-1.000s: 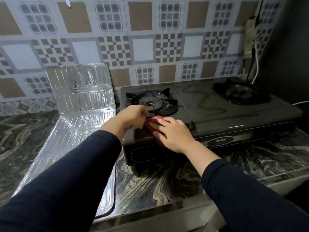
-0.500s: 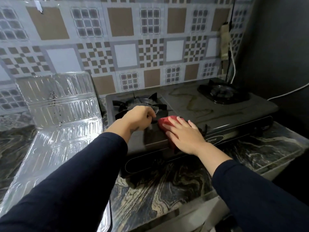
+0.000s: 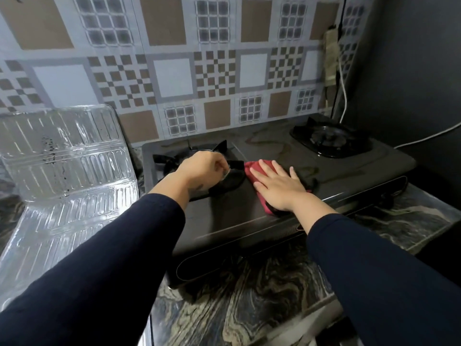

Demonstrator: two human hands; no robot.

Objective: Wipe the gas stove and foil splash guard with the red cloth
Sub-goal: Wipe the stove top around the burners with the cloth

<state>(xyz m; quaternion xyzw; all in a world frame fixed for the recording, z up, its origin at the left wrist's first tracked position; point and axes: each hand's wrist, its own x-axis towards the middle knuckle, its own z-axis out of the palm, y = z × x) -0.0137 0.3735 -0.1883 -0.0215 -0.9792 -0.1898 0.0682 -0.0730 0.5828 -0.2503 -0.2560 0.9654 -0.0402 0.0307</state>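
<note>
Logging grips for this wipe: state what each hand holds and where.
The right hand presses flat on the red cloth, palm over its middle. The left hand curls around the left burner's pan support at its front edge.

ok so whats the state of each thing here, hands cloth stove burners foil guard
right hand: flat, fingers spread, pressing the cloth
left hand: curled closed on the left burner grate
red cloth: bunched under the right hand on the stove top
gas stove: top streaked
left burner: unlit
right burner: unlit
foil splash guard: bent, leaning on the wall, dark specks
</note>
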